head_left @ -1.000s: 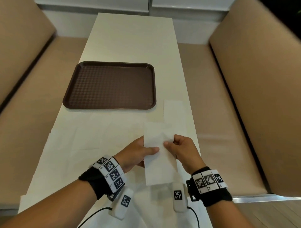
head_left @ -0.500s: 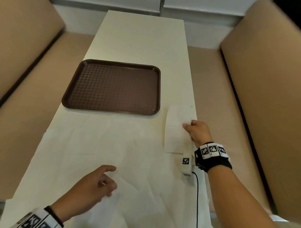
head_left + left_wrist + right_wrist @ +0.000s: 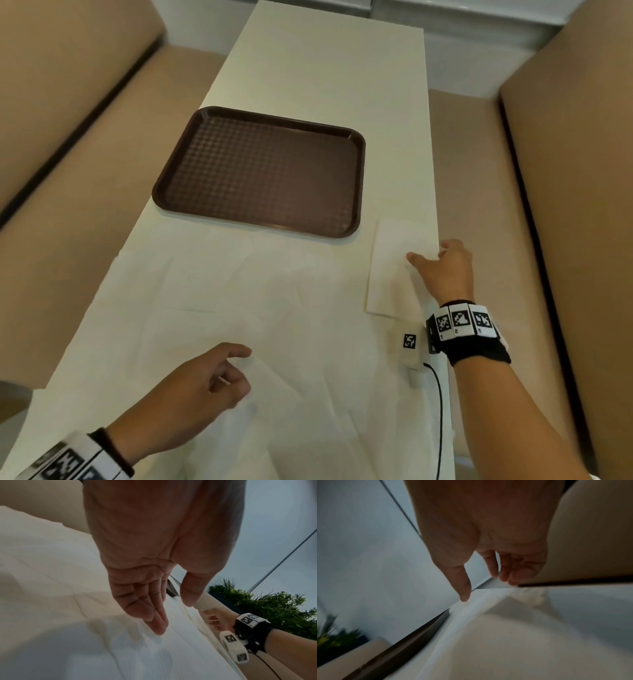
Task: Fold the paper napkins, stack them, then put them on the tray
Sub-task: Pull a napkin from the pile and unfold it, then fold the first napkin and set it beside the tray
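- White, thin unfolded paper napkins [image 3: 212,294] lie spread and overlapping across the near half of the long cream table [image 3: 325,68], creased here and there.
- Nearest the camera, the left hand [image 3: 191,387] hovers low over those sheets; in the left wrist view its fingers [image 3: 154,616] are nearly straight and close together, the tips at the paper, the thumb held apart, and nothing is gripped.
- Both wrists wear black bands carrying white tiles printed with black-and-white square marker patterns [image 3: 459,320]; a small white block with one such marker [image 3: 410,341] and a black cable sits beside the right wrist. No readable words or brand names show anywhere.
- Farther along, at the table's right edge, lies a folded white napkin strip [image 3: 390,270], long side running away from the camera.
- Just beside it, the right hand [image 3: 445,267] has its thumb stretched over the strip's right side; the remaining fingers [image 3: 505,568] hang loosely bent at the table edge. Whether the thumb actually touches the paper cannot be told; nothing is clasped.
- Beyond the napkins sits a dark brown rectangular plastic tray [image 3: 171,192] with a textured grid surface, just left of the folded strip's far end, with nothing on it.
- Tan padded bench seats [image 3: 85,212] flank the table on both sides.
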`<state>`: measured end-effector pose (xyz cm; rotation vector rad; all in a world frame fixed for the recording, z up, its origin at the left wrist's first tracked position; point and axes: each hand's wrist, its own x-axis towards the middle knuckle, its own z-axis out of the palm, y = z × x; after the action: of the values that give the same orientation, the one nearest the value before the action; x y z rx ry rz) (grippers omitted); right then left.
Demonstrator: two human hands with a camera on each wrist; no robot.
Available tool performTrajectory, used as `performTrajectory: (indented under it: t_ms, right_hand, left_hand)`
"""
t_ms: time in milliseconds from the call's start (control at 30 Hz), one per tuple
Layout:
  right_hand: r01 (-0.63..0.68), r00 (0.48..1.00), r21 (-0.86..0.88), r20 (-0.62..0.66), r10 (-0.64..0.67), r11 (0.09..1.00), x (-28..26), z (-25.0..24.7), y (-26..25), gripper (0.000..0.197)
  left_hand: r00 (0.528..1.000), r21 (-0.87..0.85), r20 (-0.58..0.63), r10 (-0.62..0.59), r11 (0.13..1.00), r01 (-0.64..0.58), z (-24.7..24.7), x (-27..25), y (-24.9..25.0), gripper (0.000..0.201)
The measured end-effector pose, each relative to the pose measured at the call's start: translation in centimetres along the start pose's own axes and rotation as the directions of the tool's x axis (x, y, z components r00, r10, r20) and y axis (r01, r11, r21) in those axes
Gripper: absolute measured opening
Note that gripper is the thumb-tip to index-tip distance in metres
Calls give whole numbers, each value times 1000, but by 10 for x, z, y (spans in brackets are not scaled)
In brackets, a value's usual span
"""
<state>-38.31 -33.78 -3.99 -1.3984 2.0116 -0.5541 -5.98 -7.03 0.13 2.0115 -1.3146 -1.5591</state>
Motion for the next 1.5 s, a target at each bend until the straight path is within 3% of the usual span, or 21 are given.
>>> performTrajectory:
  t_ms: [67, 133, 233, 367, 500, 667, 767, 833, 900, 1000, 1233, 1367, 1500]
  right_hand:
    - [128, 991, -61, -38, -131, 990, -14, 0, -2, 62]
    - [227, 974, -142, 49, -222, 964, -26, 7, 0, 51]
    - [266, 953, -255, 217, -212, 930, -37, 20, 3, 40]
    - [265, 953, -261, 219, -210, 928, -33, 22, 3, 33]
    - [275, 948, -289, 239, -209, 917, -36, 19, -4, 37]
    - [326, 934, -204, 218, -282, 923, -80, 13, -25, 37]
    - [359, 873, -112, 391, -291, 926, -129, 35, -38, 38]
    - [417, 812, -145, 503, -297, 897, -153, 57, -40, 47]
    - [443, 784, -199, 559, -270, 874, -166, 75, -40, 56]
    - [411, 804, -229, 548, -232, 882, -172, 87, -44, 51]
    - [399, 834, -132, 463, -300, 907, -180, 92, -49, 10]
    - [462, 841, -107, 368, -397, 880, -183, 86, -46, 24]
    - [464, 859, -165, 326, -396, 871, -185, 80, -40, 32]
  left_hand:
    - [1000, 25, -28, 5, 1000, -4, -7, -1, 0, 26]
    - [998, 58, -62, 7, 998, -3, -15, -2, -3, 19]
    - [983, 121, -184, 19, 993, 4, -27, -6, -12, 12]
    - [936, 133, -352, 20, 991, 29, -38, -14, -26, 12]
    - [902, 175, -426, 74, 984, 3, -31, -13, -32, 15]
    - [912, 338, -355, 206, 938, -80, -17, 10, -18, 38]
    - [952, 425, -236, 195, 902, -79, -11, 22, -12, 56]
    - [968, 463, -181, 171, 884, -70, -5, 26, -11, 63]
    - [971, 477, -164, 175, 876, -78, 1, 26, -13, 64]
    - [965, 484, -174, 198, 870, -92, 5, 26, -16, 61]
    - [954, 439, -197, 228, 890, -122, 7, 23, -18, 56]
    - [944, 383, -227, 237, 914, -138, 0, 20, -17, 51]
    - [945, 376, -227, 235, 916, -138, -6, 19, -16, 46]
